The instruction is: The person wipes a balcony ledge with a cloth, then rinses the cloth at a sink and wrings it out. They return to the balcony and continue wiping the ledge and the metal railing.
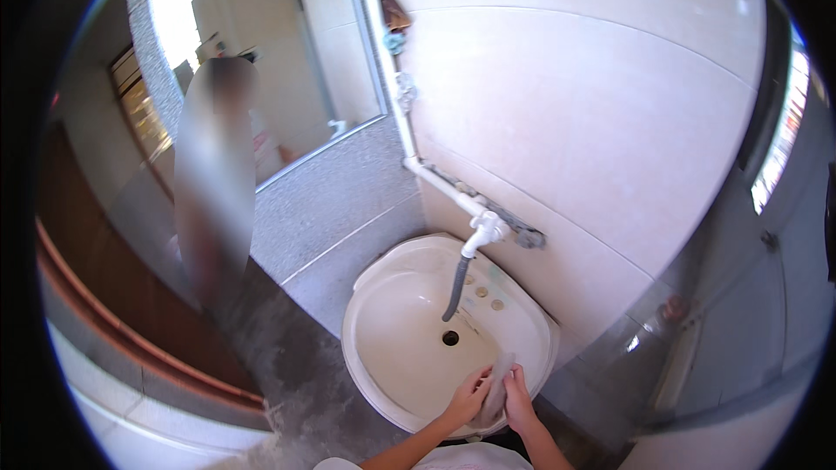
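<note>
Over the near right part of a white ceramic washbasin [398, 372], my left hand [471, 395] and my right hand [517, 398] hold a greyish, elongated item [498, 386] between them. It is blurred, and its kind cannot be told; it may be a wet cloth. A white plastic tap [484, 232] on the wall has a grey flexible hose [456, 288] hanging from it into the basin. The hose's lower end hangs near the dark drain hole [450, 338]. No running water can be made out.
A white pipe [444, 186] runs along the tiled wall to the tap. At the upper left hangs a mirror [294, 46]. A person [219, 176], blurred, stands at the left near a brown door [124, 274]. Dark floor [294, 352] lies left of the basin.
</note>
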Tool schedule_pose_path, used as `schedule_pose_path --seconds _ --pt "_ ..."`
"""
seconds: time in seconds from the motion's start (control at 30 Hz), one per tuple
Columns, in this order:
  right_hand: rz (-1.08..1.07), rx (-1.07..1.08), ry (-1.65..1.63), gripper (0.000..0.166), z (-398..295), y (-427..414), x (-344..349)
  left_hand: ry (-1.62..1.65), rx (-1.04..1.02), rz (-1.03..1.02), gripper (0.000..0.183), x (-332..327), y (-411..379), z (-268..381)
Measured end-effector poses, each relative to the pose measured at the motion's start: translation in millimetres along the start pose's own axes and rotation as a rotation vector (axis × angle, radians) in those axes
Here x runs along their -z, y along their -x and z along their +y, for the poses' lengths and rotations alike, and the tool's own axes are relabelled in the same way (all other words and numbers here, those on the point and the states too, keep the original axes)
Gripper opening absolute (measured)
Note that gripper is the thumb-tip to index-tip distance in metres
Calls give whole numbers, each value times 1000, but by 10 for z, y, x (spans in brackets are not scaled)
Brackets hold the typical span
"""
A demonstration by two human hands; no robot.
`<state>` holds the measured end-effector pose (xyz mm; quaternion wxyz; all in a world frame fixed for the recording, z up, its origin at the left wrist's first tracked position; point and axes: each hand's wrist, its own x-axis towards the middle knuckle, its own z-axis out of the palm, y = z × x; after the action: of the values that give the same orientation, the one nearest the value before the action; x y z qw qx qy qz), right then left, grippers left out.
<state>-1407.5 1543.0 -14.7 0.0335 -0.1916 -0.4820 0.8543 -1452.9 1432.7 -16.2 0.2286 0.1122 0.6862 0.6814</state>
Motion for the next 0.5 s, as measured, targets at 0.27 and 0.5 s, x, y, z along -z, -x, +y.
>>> schedule_pose_path --seconds 0.27,0.5 --pt "-552 85 403 19 -174 -978 -11 -114 -188 595 27 -123 -169 24" --pt "-672 328 864 28 -347 -1309 7 -245 0 1057 23 -289 -127 -227"
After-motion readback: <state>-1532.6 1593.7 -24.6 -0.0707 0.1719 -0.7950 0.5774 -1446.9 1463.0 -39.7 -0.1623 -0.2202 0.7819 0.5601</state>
